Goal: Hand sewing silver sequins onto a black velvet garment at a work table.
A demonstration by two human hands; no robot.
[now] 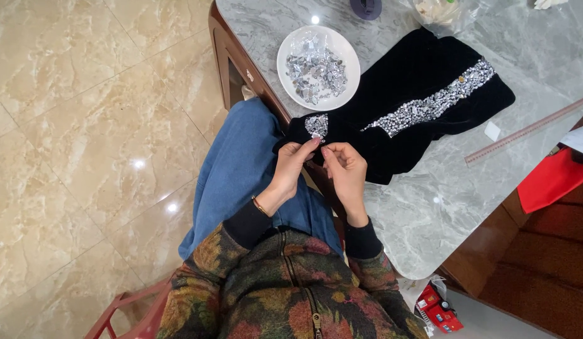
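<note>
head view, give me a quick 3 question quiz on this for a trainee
1. True or false: the white plate of silver stones sits on the marble table.
2. What do the left hand and right hand work on? A) red cloth B) black velvet garment C) ruler
3. What runs across the garment?

Key: 1 true. 2 B. 3 a band of silver stones.

Both forearms reach forward from the lap toward the black velvet garment (404, 107), and the hands meet at its near corner. The left hand (290, 164) has its fingers curled, fingertips pinched at the garment's edge, wrist bent slightly inward. The right hand (346, 169) sits just beside it, fingers folded, thumb and forefinger pinched close to the left fingertips.
</note>
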